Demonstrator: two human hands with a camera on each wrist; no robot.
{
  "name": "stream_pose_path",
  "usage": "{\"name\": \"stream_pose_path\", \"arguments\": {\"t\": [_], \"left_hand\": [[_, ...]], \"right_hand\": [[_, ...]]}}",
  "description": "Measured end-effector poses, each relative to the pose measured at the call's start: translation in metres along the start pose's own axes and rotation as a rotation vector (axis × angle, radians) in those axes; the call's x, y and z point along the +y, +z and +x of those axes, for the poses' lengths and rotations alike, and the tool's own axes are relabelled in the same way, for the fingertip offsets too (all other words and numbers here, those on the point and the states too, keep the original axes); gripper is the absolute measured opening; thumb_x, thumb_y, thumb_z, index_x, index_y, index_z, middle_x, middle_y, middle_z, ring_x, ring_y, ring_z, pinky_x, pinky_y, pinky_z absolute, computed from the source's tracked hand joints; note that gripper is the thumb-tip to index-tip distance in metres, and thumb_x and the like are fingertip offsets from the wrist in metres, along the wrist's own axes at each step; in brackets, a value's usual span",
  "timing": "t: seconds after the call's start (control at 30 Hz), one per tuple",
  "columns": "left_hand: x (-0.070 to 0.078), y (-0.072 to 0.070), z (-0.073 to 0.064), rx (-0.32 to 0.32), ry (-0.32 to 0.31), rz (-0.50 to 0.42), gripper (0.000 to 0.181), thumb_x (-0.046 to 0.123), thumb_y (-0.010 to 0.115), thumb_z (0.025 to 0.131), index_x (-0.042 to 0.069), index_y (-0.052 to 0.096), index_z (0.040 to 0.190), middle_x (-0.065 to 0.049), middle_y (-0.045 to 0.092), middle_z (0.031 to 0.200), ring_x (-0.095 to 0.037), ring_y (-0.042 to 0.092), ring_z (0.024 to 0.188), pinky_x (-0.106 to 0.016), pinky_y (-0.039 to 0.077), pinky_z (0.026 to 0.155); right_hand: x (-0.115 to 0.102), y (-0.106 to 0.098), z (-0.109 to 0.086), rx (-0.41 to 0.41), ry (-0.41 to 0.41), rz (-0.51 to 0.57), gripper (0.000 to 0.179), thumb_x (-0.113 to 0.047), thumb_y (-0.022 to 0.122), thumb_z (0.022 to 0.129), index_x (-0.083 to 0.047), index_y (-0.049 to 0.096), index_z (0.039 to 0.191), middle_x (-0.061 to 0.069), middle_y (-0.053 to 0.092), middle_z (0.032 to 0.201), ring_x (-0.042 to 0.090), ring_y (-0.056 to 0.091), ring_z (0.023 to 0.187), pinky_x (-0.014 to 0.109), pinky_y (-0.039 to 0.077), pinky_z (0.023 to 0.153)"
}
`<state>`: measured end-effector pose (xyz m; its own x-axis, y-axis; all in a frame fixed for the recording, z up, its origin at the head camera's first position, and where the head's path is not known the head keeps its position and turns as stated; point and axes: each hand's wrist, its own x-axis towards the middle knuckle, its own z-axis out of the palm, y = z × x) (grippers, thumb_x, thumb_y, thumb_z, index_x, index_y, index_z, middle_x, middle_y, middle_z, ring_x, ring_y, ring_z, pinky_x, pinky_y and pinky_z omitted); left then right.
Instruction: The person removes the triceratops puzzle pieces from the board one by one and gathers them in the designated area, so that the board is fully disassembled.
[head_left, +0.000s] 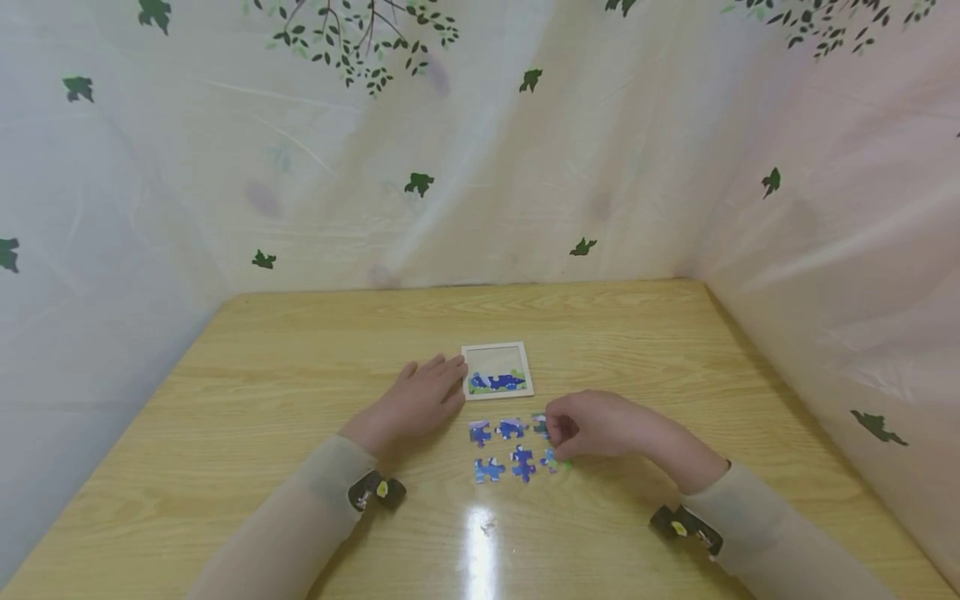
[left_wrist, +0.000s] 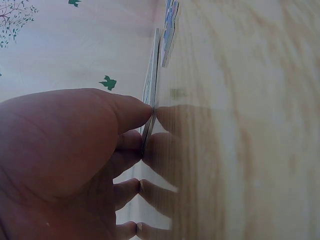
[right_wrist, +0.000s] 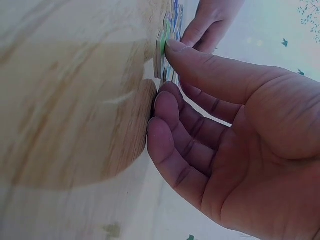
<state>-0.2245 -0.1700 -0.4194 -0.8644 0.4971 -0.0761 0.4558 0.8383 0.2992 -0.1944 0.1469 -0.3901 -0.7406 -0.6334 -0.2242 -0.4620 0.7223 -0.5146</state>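
A shallow white puzzle frame (head_left: 528,372) lies on the table with its lower part filled by blue and green pieces. My left hand (head_left: 420,398) rests at the frame's left side, fingers extended, thumb and fingertips against its edge. Below the frame, loose jigsaw pieces (head_left: 512,428) lie in two rows. My right hand (head_left: 600,423) is low over the right end of these rows, its fingers bent and partly covering the upper right piece (head_left: 539,423). Its thumb overlaps a green-edged piece (right_wrist: 162,47) in the right wrist view. I cannot tell whether it pinches a piece.
The wooden table (head_left: 300,333) meets pale curtains (head_left: 480,167) with leaf prints at the back and sides. Lower pieces, including a blue one (head_left: 522,463), lie between the two forearms. Both wrists carry small dark cameras.
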Motion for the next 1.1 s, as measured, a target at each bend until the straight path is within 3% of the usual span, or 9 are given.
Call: {"name": "stream_pose_path", "arguments": {"t": [0.43, 0.67, 0.9, 1.1], "left_hand": [[-0.002, 0.002, 0.001, 0.003, 0.001, -0.002, 0.060, 0.037, 0.041, 0.119, 0.009, 0.038, 0.172, -0.010, 0.028, 0.180, -0.039, 0.021, 0.167, -0.067, 0.009, 0.134], [-0.002, 0.001, 0.000, 0.002, 0.005, -0.008, 0.060, 0.037, 0.041, 0.119, 0.009, 0.038, 0.172, -0.010, 0.029, 0.180, -0.039, 0.022, 0.167, -0.068, 0.009, 0.133], [-0.003, 0.003, 0.000, 0.001, -0.004, -0.006, 0.060, 0.038, 0.041, 0.119, 0.010, 0.038, 0.172, -0.010, 0.028, 0.180, -0.039, 0.021, 0.167, -0.067, 0.009, 0.134], [-0.003, 0.004, 0.000, 0.010, -0.002, -0.016, 0.060, 0.038, 0.041, 0.119, 0.010, 0.039, 0.172, -0.010, 0.029, 0.180, -0.039, 0.021, 0.167, -0.068, 0.008, 0.133]], "right_hand": [[0.002, -0.002, -0.001, -0.010, -0.021, 0.028, 0.026, -0.018, 0.089, 0.093, -0.024, 0.065, 0.087, -0.011, 0.065, 0.085, 0.011, 0.060, 0.081, 0.030, 0.053, 0.076], [0.007, -0.011, 0.001, 0.030, -0.026, 0.120, 0.020, -0.022, 0.087, 0.096, -0.021, 0.068, 0.094, -0.007, 0.067, 0.089, 0.015, 0.062, 0.085, 0.032, 0.055, 0.076], [0.001, -0.019, 0.019, 0.106, -0.051, 0.141, 0.015, -0.018, 0.085, 0.099, -0.012, 0.073, 0.106, -0.004, 0.066, 0.087, 0.015, 0.061, 0.082, 0.032, 0.054, 0.074], [-0.006, -0.028, 0.041, 0.133, -0.056, 0.115, 0.021, -0.019, 0.082, 0.102, -0.008, 0.075, 0.119, -0.004, 0.068, 0.092, 0.015, 0.064, 0.087, 0.037, 0.056, 0.081]]}}
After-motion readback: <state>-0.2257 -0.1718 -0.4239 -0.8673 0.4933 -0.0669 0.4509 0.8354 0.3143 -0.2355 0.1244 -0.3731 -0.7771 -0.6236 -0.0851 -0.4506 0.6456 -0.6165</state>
